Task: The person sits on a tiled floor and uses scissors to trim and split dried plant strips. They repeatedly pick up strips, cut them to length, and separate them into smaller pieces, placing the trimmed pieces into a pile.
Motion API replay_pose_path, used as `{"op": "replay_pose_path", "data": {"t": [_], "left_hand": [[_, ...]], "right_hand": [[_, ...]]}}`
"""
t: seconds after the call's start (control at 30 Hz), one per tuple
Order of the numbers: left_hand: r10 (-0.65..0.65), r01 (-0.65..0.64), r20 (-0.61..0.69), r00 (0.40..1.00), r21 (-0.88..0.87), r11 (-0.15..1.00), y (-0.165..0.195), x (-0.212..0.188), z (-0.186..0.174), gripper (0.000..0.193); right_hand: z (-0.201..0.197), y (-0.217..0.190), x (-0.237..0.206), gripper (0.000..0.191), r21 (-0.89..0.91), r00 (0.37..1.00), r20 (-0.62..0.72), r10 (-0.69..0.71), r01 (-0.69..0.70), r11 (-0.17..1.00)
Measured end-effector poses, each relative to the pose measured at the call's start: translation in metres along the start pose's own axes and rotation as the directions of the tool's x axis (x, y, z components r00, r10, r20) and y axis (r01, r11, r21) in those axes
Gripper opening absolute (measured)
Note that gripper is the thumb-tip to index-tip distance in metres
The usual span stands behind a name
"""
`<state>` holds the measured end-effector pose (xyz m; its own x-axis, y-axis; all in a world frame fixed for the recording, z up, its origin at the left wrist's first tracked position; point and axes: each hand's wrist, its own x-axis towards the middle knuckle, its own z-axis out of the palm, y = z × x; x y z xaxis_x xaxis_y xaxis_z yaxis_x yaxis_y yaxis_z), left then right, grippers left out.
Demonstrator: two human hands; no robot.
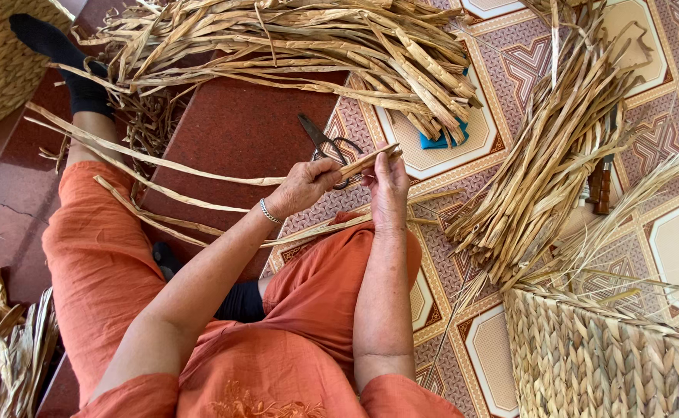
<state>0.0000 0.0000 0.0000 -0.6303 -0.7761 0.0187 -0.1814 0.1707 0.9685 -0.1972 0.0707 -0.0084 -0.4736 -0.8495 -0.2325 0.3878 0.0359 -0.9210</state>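
Head view looks down on orange trousers (99, 263) and, at the lower right, a woven basket (595, 364) of plaited dried fibre standing on the patterned floor tiles (486, 356). Above the lap, the left hand (304, 186), a silver bracelet (269, 212) at its wrist, closes its thumb and fingers on a flat dried leaf strip (366, 162). The right hand (388, 186) pinches the same strip just beside it, fingers curled shut around the upper end. The strip slants up to the right between the two grips, its short free end poking out past the right fingertips; long pale strands trail away leftward from the left hand, across the red step (239, 131). Just beyond the hands, a pair of dark scissors (325, 143) lies on the floor. Farther off lie two big bundles of dried leaf strips, one (293, 39) across the top, one (548, 155) to the right.
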Motion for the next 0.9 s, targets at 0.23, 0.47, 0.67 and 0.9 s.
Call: {"op": "replay_pose_path", "data": {"t": [0.23,0.47,0.67,0.9], "left_hand": [[-0.019,0.014,0.026,0.999,0.180,0.984,0.015,0.003,-0.007,0.016],[0.466,-0.270,-0.202,0.861,0.594,0.757,0.047,0.005,-0.004,0.032],[0.125,-0.078,-0.064,0.990,0.489,0.869,0.032,0.022,0.020,0.033],[-0.002,-0.061,0.113,0.994,0.552,0.832,0.025,-0.024,0.005,0.035]], "right_hand": [[0.015,-0.017,-0.014,0.025,0.006,0.999,0.031,-0.024,0.023,1.000],[0.010,-0.011,-0.011,0.016,0.010,0.996,0.072,-0.060,0.060,0.998],[0.022,0.002,-0.003,0.014,0.100,0.993,0.019,-0.114,0.111,0.989],[-0.001,-0.019,-0.007,0.013,0.419,0.939,-0.336,0.074,0.079,0.905]]}}
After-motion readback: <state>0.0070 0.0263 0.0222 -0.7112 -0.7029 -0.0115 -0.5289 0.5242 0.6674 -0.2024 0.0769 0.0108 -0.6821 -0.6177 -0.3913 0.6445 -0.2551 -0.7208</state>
